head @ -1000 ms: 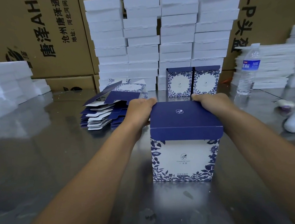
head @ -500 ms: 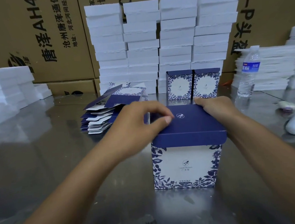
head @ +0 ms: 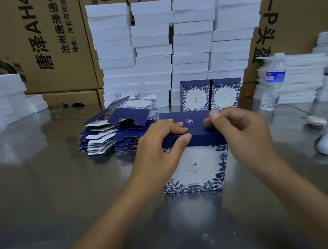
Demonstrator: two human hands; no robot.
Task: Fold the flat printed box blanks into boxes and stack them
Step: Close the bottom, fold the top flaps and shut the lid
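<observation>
a: what's changing here?

b: the left hand (head: 161,146) is coming round from the far left corner of the lid (head: 194,119) to its near edge. the right hand (head: 247,135) is leaving the far right corner and crossing over the lid's right side. i'm judging that the lid closing is winding up, so this box (head: 198,167) is nearly ready to join the two finished boxes (head: 210,96) standing side by side just beyond it.

a: and the grip?

b: the left grip is pinching the lid's near edge, fingers lying on top, thumb pressing the front lip. the right grip is blurring, fingers loosely curling above the lid. i cannot tell whether it's touching or holding anything.

a: where's the box sitting?

b: upright on the bench (head: 46,194), centre and near, with the flat blanks (head: 118,130) lying piled at its far left.
</observation>
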